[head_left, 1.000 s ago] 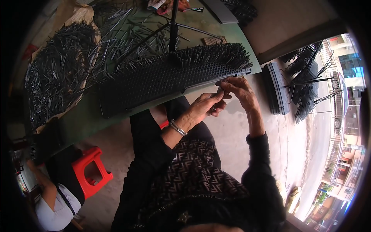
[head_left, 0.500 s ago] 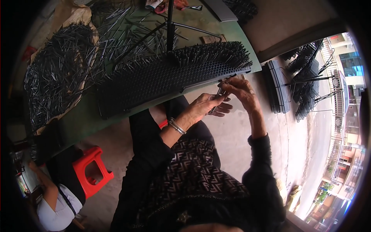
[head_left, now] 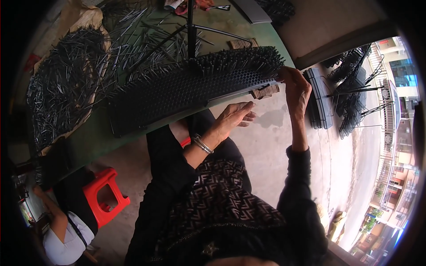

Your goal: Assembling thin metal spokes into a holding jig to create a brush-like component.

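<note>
A long dark panel with a honeycomb of holes (head_left: pixel 177 98) lies along the table's near edge, and short black rods (head_left: pixel 248 56) stand densely along its far side. At the panel's right end my right hand (head_left: pixel 296 88) is closed, its fingertips at the corner among the end rods. What it pinches is too small to make out. My left hand (head_left: pixel 234 116), with a silver bangle on the wrist, is below the panel's near edge and apart from it. Its fingers are curled, the thumb over them, and whatever they hold is hidden.
Loose black rods fill a paper-lined heap (head_left: pixel 66 75) on the green table (head_left: pixel 230 20). A black stand (head_left: pixel 191 35) rises behind the panel. Grey panels on frames (head_left: pixel 318 97) stand at right. A red stool (head_left: pixel 106 195) and a seated person (head_left: pixel 66 237) are at lower left.
My right hand has left my left hand and moved up and right to the panel's end. The rods seen between the hands no longer show. My left hand has stayed nearly in place.
</note>
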`<state>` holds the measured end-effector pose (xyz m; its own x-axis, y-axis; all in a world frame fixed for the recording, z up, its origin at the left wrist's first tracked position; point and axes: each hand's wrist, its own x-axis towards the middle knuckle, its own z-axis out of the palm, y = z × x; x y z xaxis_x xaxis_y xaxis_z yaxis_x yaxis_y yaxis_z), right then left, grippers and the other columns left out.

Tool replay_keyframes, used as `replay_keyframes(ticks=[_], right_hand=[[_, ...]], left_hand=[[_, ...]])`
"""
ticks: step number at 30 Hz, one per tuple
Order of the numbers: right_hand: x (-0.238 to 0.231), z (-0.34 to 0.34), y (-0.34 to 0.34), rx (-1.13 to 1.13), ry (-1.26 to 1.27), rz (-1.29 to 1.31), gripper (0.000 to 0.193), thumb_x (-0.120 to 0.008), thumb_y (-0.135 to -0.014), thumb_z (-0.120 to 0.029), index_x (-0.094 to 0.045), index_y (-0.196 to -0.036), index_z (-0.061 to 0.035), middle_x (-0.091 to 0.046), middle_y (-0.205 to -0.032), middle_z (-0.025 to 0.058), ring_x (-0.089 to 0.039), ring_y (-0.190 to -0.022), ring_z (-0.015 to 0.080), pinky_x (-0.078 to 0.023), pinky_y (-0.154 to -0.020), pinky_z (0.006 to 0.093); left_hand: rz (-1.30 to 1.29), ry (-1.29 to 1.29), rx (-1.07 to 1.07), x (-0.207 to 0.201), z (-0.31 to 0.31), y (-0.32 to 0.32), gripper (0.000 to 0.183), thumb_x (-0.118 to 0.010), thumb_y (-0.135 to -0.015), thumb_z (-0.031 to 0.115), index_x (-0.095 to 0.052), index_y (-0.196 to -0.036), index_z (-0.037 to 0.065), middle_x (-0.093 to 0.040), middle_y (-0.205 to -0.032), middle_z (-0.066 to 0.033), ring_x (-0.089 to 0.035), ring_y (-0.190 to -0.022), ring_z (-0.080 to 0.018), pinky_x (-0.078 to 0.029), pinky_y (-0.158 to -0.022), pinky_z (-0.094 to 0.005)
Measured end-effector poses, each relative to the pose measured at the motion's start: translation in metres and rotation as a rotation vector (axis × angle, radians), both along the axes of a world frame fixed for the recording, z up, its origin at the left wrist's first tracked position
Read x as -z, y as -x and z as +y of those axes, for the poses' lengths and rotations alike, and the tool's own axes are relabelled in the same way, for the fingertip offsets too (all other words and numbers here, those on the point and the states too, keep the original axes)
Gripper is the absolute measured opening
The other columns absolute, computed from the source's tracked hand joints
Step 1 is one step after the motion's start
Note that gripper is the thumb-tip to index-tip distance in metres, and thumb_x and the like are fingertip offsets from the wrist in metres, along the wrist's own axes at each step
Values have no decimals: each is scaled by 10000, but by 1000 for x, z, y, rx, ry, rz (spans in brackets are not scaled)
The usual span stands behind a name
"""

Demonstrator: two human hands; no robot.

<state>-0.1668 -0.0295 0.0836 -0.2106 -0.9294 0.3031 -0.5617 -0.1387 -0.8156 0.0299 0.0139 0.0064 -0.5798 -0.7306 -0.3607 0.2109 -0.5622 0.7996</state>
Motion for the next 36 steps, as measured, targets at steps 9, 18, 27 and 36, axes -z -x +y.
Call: replay_keyframes(ticks=[9, 18, 27, 36], right_hand=[[15, -19, -1, 93, 208, 207, 144, -631, -918, -96, -696, -1005, -1, -706, -841, 68, -682, -746, 117, -510, -701, 239], [16, -16, 3, 42, 195, 155, 145, -631, -917, -92, -706, -1001, 0, -711, -859, 74, -692, -770, 119, -513, -717, 240], [11, -13, -2, 7, 154, 184, 156, -626, -920, -107, -703, -1007, -5, -717, -865, 79, -690, -779, 119, -510, -740, 255], [10, -17, 6, -15, 184, 225, 149, -627, -911, -100, -707, -1002, -14, -701, -831, 70, -676, -785, 121, -502, -735, 250]], left_hand=[[-217, 268, 255, -42, 12, -3, 433, -507, -1004, 389, -667, -1125, 5, -712, -875, -103, -694, -815, -185, -559, -684, -300], [291, 781, 323, -234, 55, -49, 231, -584, -964, 184, -556, -948, -45, -617, -749, -114, -618, -570, -165, -517, -538, -311], [279, 771, 264, -235, 73, -59, 183, -618, -906, 146, -579, -947, -28, -602, -776, -110, -596, -582, -148, -508, -548, -292], [211, 954, 196, -235, 84, -59, 143, -602, -865, 101, -555, -900, -29, -574, -757, -117, -560, -539, -152, -472, -484, -293]])
